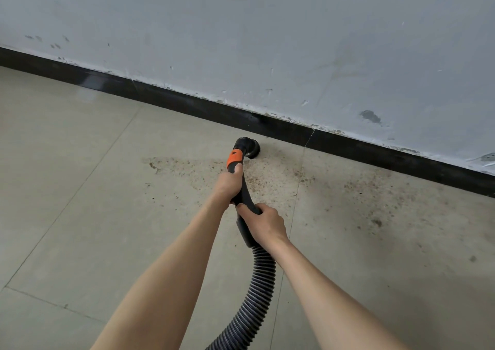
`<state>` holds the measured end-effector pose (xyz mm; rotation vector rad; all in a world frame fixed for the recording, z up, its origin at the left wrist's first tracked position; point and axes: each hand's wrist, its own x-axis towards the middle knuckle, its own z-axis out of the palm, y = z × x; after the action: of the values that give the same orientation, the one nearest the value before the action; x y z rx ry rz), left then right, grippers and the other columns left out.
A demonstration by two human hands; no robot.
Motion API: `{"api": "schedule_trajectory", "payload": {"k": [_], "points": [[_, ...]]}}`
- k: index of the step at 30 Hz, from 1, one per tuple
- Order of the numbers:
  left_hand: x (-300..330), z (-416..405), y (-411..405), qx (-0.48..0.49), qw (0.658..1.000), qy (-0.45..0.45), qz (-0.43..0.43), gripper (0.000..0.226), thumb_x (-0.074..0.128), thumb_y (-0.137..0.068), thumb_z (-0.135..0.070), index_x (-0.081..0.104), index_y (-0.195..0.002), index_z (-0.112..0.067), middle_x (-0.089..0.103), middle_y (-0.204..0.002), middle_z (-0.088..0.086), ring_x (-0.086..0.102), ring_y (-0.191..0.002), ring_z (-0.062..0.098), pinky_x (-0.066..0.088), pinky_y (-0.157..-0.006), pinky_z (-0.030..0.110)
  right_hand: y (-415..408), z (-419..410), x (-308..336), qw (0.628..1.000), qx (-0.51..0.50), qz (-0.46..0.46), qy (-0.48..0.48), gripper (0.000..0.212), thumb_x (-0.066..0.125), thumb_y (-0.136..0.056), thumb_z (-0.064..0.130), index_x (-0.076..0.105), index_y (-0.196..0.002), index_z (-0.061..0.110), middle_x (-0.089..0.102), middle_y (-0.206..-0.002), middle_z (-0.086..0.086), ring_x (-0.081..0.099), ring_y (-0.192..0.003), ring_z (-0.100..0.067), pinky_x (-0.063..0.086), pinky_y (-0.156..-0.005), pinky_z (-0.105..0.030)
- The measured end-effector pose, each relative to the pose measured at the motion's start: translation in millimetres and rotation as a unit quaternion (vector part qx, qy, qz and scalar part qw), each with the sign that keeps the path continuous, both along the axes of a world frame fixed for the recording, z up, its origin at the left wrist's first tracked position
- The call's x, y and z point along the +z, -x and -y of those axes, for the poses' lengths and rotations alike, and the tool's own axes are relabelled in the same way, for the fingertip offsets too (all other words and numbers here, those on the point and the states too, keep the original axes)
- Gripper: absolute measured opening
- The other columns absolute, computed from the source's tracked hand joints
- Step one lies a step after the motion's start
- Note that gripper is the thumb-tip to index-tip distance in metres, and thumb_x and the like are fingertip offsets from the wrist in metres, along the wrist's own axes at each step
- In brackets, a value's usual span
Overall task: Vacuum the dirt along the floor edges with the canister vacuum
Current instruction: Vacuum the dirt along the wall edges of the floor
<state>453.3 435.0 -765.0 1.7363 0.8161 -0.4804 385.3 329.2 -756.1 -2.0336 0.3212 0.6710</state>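
Against black skirting: round brush nozzle pressed into floor edge, amid scattered dirt; left hand wrapped around handle below orange collar for steering; right hand clenched near ribbed hose, adding reach.

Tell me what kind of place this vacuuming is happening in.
Probably a bare indoor room, perhaps unfinished or newly renovated: beige floor tiles, a scuffed grey wall with a black baseboard, and gritty dirt scattered along the edge. No furniture is in view.
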Motion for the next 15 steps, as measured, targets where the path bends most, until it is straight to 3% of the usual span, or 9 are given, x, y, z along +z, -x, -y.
{"api": "schedule_trajectory", "payload": {"k": [6,15], "points": [[-3,0,-4,-0.015,1.000,-0.003,0.006,0.056,0.034,-0.099,-0.046,0.051,-0.118,0.004,0.054,-0.091,0.012,0.054,-0.087,0.028,0.047,-0.078,0.035,-3,-2,-6,1.000,-0.011,0.004,-0.006,0.028,0.058,-0.085,0.048,0.060,-0.080,0.020,0.066,-0.080,0.000,0.064,-0.074,-0.019,0.054,-0.073,-0.035],[-5,-54,5,0.036,0.999,-0.032,0.008,0.060,0.027,-0.100,-0.045,0.046,-0.127,0.005,0.055,-0.109,0.018,0.055,-0.096,0.030,0.045,-0.078,0.035,-6,-42,-3,0.997,0.047,-0.024,-0.056,0.030,0.059,-0.088,0.048,0.061,-0.089,0.018,0.064,-0.083,0.002,0.059,-0.068,-0.011,0.047,-0.058,-0.023]]}}
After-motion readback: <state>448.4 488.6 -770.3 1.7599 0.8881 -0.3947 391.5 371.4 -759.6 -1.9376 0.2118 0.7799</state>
